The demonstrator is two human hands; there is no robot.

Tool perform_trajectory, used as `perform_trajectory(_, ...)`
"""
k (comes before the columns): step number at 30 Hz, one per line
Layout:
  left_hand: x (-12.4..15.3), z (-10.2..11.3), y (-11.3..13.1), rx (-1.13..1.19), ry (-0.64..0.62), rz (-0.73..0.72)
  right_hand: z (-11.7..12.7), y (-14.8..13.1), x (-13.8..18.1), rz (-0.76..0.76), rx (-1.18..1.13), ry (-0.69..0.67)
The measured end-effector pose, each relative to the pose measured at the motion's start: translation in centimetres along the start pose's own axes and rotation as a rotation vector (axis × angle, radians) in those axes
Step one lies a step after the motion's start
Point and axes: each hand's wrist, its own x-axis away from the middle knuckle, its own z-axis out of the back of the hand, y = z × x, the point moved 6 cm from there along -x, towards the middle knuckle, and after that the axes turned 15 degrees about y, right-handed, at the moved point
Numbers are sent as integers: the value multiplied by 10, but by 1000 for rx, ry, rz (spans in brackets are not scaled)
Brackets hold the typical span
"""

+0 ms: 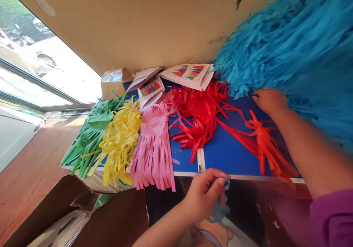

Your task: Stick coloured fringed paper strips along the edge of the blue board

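Observation:
In front of me, just off the table's front edge, my left hand (205, 192) pinches a bluish crinkled paper piece (222, 206), which hangs below the fingers. My right hand (271, 100) rests low over the table beside a big heap of blue paper fringe (264, 48). Its fingers are curled under and pressed together; whatever they grip, if anything, is hidden. Close to my right forearm lies an orange-red paper tassel (263, 138), its strips reaching over the edge. A red fringe bundle (200, 105) is left of it.
On the blue table (231, 158), pink fringe (154, 140), yellow fringe (124, 129) and green fringe (96, 129) lie in a row. Behind them are printed packets (190, 72) and a box (113, 81) against the wall. A cardboard box (60, 206) stands at lower left, below a window (55, 67).

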Motion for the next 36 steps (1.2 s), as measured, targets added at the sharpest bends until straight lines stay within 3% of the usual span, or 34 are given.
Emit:
perform_trajectory(10,2,2,4,146,29,-46,0,-1,-1,-160,82,13)
perform_trajectory(19,2,-2,-7,427,-2,17,35,33,22,-247,3,55)
perform_trajectory(27,12,0,-10,352,45,105,36,58,56,-223,-103,54)
perform_trajectory(36,12,10,-27,227,44,129,20,56,28,-136,-161,-7)
